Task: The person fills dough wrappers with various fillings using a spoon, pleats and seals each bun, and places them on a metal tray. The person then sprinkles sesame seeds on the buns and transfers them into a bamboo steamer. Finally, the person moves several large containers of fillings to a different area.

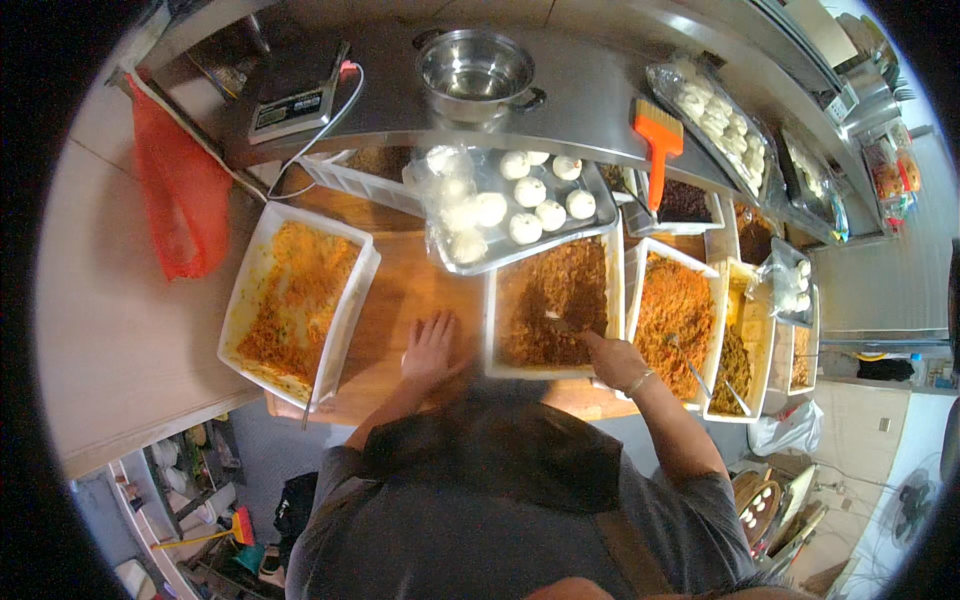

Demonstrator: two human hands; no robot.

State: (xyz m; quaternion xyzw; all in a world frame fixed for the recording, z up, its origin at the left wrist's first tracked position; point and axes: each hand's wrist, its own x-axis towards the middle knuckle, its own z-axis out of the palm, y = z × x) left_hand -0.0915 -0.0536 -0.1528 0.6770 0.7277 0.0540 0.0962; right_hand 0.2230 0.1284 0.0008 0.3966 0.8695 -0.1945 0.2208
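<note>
My right hand (616,361) reaches over the near right part of a white plastic tub of brown minced filling (551,300). It grips the handle of a spoon or spatula (559,321), whose pale tip lies in the filling; its exact shape is blurred. My left hand (429,346) rests flat on the wooden table (405,277) with its fingers spread, holding nothing. Left of it stands a white tub of orange filling (300,292). A metal tray (480,262) with white round buns, partly under clear plastic, sits across the far edge of the brown filling's tub.
At the right stand tubs of orange-red filling (671,315) and dark green-brown filling (739,375), both with utensils. The steel shelf (585,97) holds a two-handled pot (476,71), a digital scale (292,112), an orange brush (660,142) and a covered bun tray (712,120).
</note>
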